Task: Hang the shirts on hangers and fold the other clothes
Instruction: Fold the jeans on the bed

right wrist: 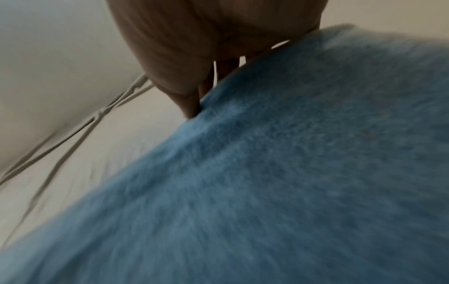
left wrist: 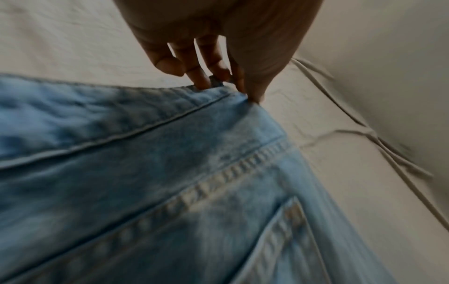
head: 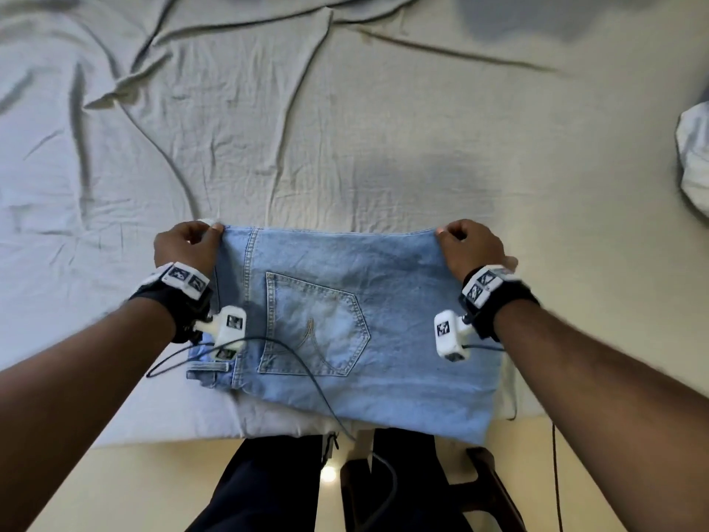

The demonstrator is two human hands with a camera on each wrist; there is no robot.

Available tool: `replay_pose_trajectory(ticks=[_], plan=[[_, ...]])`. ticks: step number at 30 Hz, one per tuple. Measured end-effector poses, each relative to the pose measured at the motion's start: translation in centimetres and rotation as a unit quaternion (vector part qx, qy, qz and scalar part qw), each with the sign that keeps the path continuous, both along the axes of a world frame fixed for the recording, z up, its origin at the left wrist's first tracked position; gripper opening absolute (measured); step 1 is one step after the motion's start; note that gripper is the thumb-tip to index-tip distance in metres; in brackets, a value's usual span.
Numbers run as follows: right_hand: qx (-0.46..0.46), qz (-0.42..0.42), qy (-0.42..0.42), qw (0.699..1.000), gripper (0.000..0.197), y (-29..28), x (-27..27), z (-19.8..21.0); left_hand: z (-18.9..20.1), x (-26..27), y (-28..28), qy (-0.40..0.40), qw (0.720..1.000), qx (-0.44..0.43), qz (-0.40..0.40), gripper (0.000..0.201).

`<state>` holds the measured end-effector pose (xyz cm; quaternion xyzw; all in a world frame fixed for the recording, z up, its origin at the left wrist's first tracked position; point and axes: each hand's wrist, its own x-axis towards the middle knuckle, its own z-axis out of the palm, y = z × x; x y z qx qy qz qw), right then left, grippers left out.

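Note:
A pair of light blue jeans (head: 403, 301) lies folded at the near edge of the bed, back pocket (head: 314, 328) facing up. My left hand (head: 188, 243) pinches the far left corner of the folded jeans (left wrist: 170, 153), thumb and fingers curled on the denim. At the far right corner my right hand (head: 472, 243) grips the jeans (right wrist: 291, 173) in the same way. The near right part of the denim hangs over the mattress edge. Both wrist views are blurred.
The bed sheet (head: 345, 128) is pale grey and creased, stretching far beyond the jeans. A light bluish garment (head: 694, 163) lies at the right edge. Below the mattress are my dark trouser legs (head: 268, 485), a dark wooden stool (head: 483, 489) and loose cables.

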<state>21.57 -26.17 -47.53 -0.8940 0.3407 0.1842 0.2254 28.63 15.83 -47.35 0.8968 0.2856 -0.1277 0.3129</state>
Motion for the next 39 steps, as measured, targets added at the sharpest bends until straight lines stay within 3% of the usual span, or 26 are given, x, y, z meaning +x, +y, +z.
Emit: replay_pose_trajectory(ticks=[3, 5, 9, 13, 14, 17, 19, 23, 28, 30, 32, 36, 39], plan=[[-0.118, 0.099, -0.109, 0.982, 0.056, 1.7, -4.4, 0.5, 0.4, -3.6, -1.7, -0.084, 0.990, 0.077, -0.080, 0.060], [-0.141, 0.191, -0.150, 0.960, 0.069, 3.8, -8.2, 0.8, 0.6, -7.6, -3.6, -0.129, 0.954, 0.114, -0.247, 0.075], [-0.092, 0.352, -0.087, 0.927, 0.075, 8.9, -14.9, -0.5, 0.0, -15.9, -8.9, -0.113, 0.826, 0.115, -0.540, 0.081], [-0.076, 0.419, -0.057, 0.903, 0.073, 8.5, -16.1, -3.9, -2.7, -18.4, -10.6, -0.088, 0.681, 0.106, -0.719, 0.078], [-0.096, 0.407, -0.051, 0.907, 0.076, 6.5, -16.1, -4.7, -3.5, -17.4, -9.2, -0.083, 0.672, 0.113, -0.727, 0.075], [-0.161, 0.283, -0.014, 0.945, 0.078, -1.5, -17.5, -5.6, -4.3, -13.5, -2.4, -0.021, 0.729, 0.169, -0.663, 0.080], [-0.160, 0.249, 0.025, 0.955, 0.076, -5.0, -18.5, -5.0, -3.6, -12.4, 1.0, 0.014, 0.749, 0.201, -0.631, 0.080], [-0.165, 0.227, 0.007, 0.960, 0.075, -2.9, -17.8, -3.8, -2.2, -14.2, -1.2, 0.024, 0.789, 0.202, -0.580, 0.080], [-0.105, 0.344, -0.093, 0.928, 0.072, 5.2, -12.2, -3.2, -0.4, -15.0, -12.1, -0.083, 0.780, 0.135, -0.605, 0.077], [-0.090, 0.390, -0.111, 0.910, 0.072, 6.5, -9.6, -4.4, -1.8, -13.6, -15.1, -0.094, 0.772, 0.137, -0.614, 0.078], [-0.113, 0.404, -0.116, 0.900, 0.073, 4.7, -8.5, -6.3, -4.3, -11.3, -14.2, -0.078, 0.771, 0.166, -0.611, 0.080], [-0.166, 0.212, -0.088, 0.959, 0.069, -1.8, -8.9, -7.9, -5.4, -8.1, -5.9, -0.041, 0.782, 0.196, -0.590, 0.080], [-0.177, 0.136, -0.049, 0.974, 0.069, -2.3, -9.3, -6.3, -3.2, -8.4, -4.2, -0.014, 0.807, 0.221, -0.547, 0.081]])
